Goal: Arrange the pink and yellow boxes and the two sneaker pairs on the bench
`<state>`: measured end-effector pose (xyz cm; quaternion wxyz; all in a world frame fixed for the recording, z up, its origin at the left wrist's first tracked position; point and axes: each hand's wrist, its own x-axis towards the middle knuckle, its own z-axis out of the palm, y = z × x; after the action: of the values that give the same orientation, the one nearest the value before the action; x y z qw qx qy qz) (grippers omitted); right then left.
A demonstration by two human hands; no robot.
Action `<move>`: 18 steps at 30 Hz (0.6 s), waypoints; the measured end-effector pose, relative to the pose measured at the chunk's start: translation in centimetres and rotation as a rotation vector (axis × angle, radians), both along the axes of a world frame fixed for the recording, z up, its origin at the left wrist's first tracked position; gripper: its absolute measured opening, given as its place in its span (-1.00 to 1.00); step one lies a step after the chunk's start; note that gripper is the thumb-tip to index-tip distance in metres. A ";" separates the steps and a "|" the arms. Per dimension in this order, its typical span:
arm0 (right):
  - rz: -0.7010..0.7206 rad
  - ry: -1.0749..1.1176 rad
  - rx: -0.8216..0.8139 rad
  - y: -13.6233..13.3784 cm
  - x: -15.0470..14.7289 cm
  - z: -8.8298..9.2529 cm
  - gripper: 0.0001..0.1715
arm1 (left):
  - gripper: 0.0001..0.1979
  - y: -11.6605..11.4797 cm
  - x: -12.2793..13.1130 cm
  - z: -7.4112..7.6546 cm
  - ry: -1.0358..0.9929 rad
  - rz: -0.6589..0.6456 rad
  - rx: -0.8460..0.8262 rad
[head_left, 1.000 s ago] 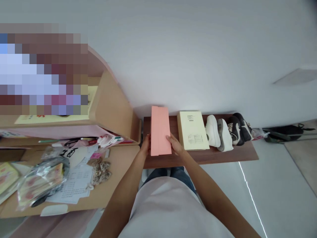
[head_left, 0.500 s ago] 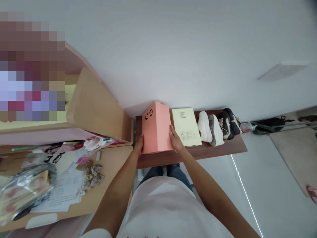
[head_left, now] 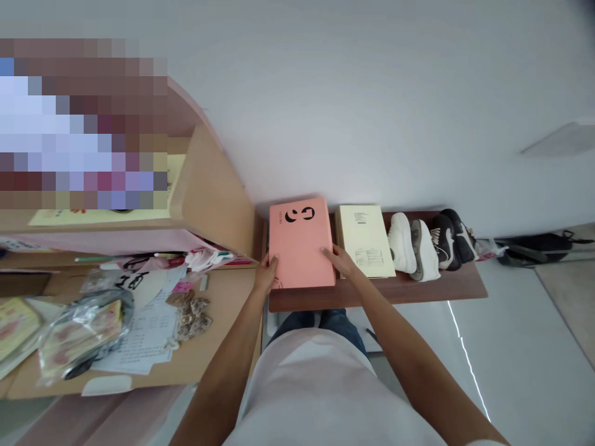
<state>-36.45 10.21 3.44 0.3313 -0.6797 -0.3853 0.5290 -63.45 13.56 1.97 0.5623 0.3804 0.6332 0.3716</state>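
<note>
The left hand [head_left: 266, 272] and right hand [head_left: 341, 260] are clamped on opposite sides of a pink box [head_left: 302, 248], on or just above a brown surface [head_left: 316, 301]; positioning it appears to be the step in hand. Any next move calls for an even, level grip. A pale yellow box [head_left: 367, 241] lies just beside, with shoes [head_left: 402, 244] beyond; a shelf unit [head_left: 209, 192] hems in the left.

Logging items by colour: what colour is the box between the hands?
Salmon pink, clearest in the head view.
</note>
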 end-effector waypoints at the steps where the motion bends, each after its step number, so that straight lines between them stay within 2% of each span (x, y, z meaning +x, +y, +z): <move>1: -0.010 0.024 -0.016 0.1 -0.1 -0.5 -0.28 | -0.64 0.2 0.1 0.0 0.037 -0.013 0.014; 6: -0.097 0.007 -0.089 0.5 -0.5 -2.3 -0.44 | -0.58 0.5 0.8 -0.9 0.173 -0.077 0.068; 12: -0.109 0.059 -0.101 0.7 -0.8 -3.0 -0.60 | -0.55 0.6 1.3 -1.9 0.237 -0.110 0.096; 18: -0.084 0.072 -0.094 1.3 -1.4 -3.5 -0.57 | -0.51 0.8 0.7 -2.5 0.313 -0.086 0.079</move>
<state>-37.82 11.51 -0.03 0.3344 -0.6906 -0.3192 0.5561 -62.75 14.32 -0.56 0.4569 0.4819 0.6811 0.3082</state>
